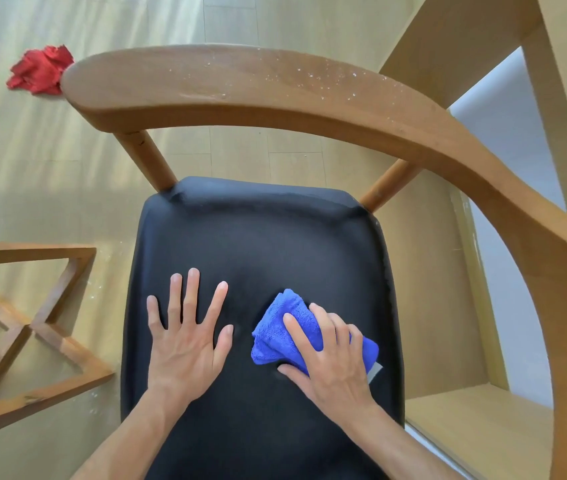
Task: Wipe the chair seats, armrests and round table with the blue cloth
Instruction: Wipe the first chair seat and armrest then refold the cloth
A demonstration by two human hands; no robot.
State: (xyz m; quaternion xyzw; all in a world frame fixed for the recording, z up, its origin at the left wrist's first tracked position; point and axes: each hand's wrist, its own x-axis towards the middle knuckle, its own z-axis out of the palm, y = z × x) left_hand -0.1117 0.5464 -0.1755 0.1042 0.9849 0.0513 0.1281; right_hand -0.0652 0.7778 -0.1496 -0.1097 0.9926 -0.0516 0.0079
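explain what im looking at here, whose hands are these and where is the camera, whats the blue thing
There is no machine here. This is one picture from a wide-angle camera worn on a person's head, looking down at their own two bare hands, which is why the edges bend.

Below is a wooden armchair with a black padded seat. The left hand lies flat on the seat with fingers spread, holding nothing. The right hand has its grip on a folded blue cloth, pressing it onto the seat to wipe it.

The curved wooden armrest across the top carries pale specks, perhaps dust. A crumpled red cloth lies on the floor beyond. At left is part of another wooden frame.
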